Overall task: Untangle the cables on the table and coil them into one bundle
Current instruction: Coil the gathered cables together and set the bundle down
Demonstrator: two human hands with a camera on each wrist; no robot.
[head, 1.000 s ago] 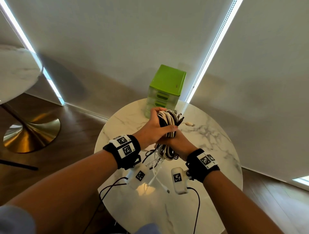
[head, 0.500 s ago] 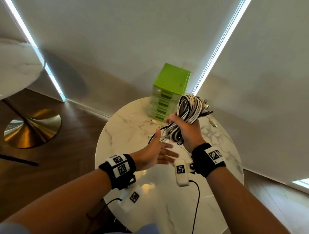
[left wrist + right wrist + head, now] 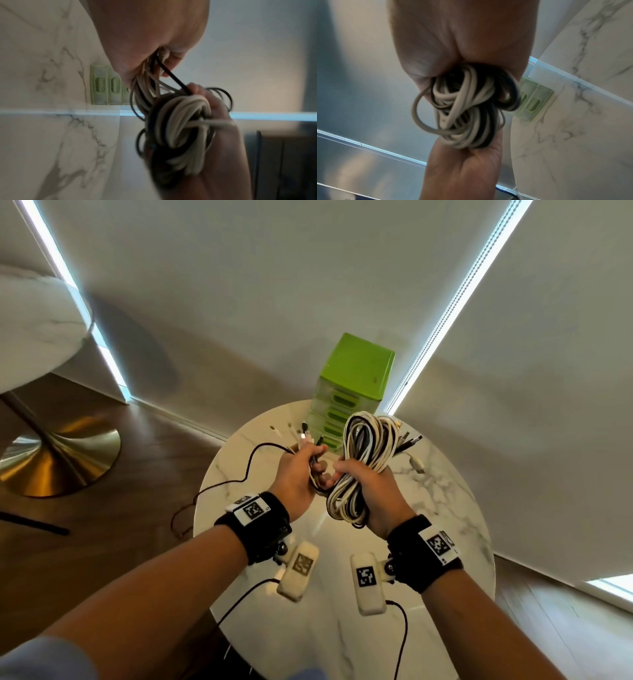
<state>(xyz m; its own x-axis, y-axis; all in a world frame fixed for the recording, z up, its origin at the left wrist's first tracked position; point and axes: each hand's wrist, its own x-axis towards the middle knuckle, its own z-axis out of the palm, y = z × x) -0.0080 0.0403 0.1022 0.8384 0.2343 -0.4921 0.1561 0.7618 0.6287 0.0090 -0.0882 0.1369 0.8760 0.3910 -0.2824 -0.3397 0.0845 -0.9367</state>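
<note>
Cables (image 3: pixel 368 460) sat coiled at frame centre, clamped in the right hand (image 3: pixel 375 494); the left hand (image 3: pixel 296 479) gripped their loose ends. Soft, light and springy, probably best squeezed mid-coil.

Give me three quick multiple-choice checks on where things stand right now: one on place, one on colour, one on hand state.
1. Where is the coiled bundle?
A. lying flat on the table
B. held up in the right hand
C. inside a drawer

2. What colour is the drawer unit at the far edge of the table?
A. green
B. red
C. blue

3. What is the left hand doing?
A. lying flat on the table
B. hanging idle and empty
C. gripping loose cable ends

Answers:
1 B: the right hand is wrapped round the coil, above the tabletop.
2 A: its top and drawer fronts are bright green.
3 C: its fingers curl round strands whose plugs stick up past them.
</note>
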